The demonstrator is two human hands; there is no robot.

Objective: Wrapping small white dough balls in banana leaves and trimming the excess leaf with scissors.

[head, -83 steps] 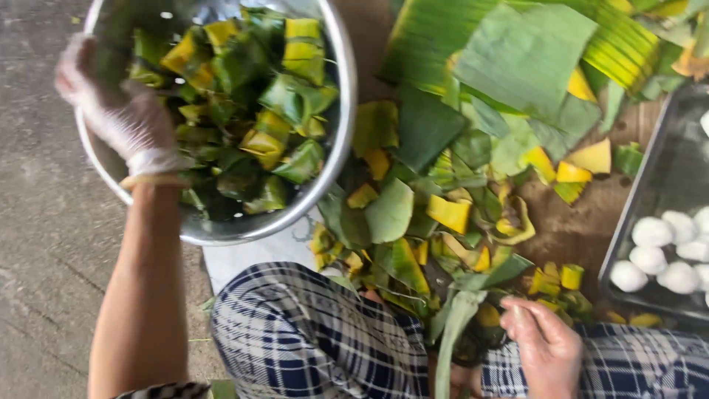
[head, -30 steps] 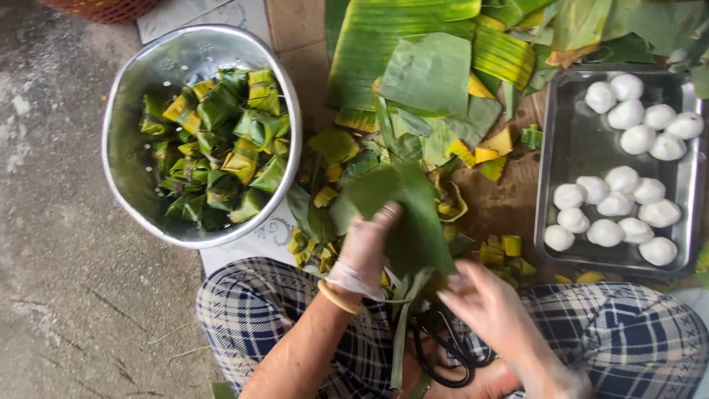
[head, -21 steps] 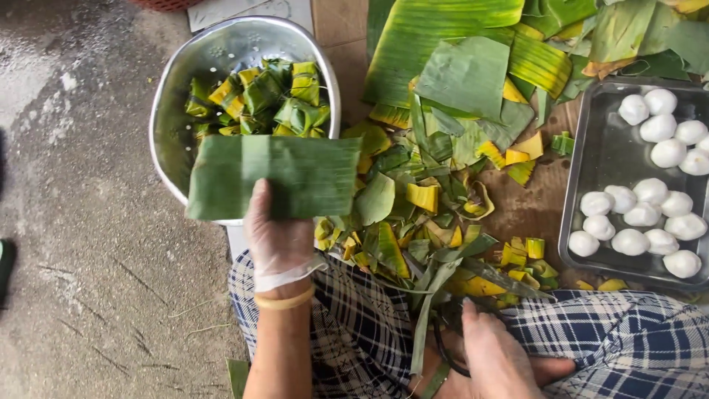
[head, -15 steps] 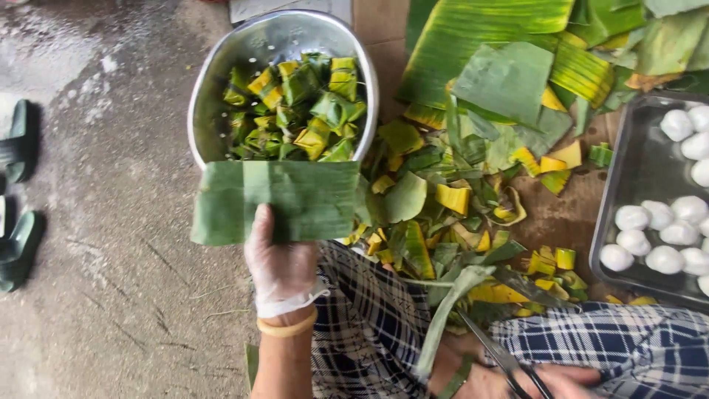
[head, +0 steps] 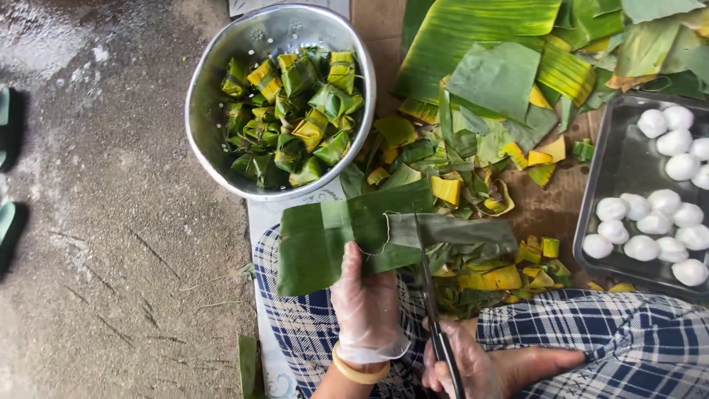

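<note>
Near centre, your gloved left hand [head: 367, 304] grips folded banana leaf strip [head: 347, 233]; right hand [head: 461, 366] holds scissors [head: 432, 295], blades across leaf.

This is looking like a home food-preparation spot set up on the ground, probably outdoors, though the narrow view is leaving that unsure. Rough concrete floor [head: 111, 244] is spreading left of the fingers, a metal bowl [head: 214, 66] of folded leaf parcels [head: 295, 111] is sitting just beyond them, and a tray [head: 628, 162] of white dough balls [head: 650, 222] is lying well to their right among banana-leaf scraps [head: 480, 140].
</note>
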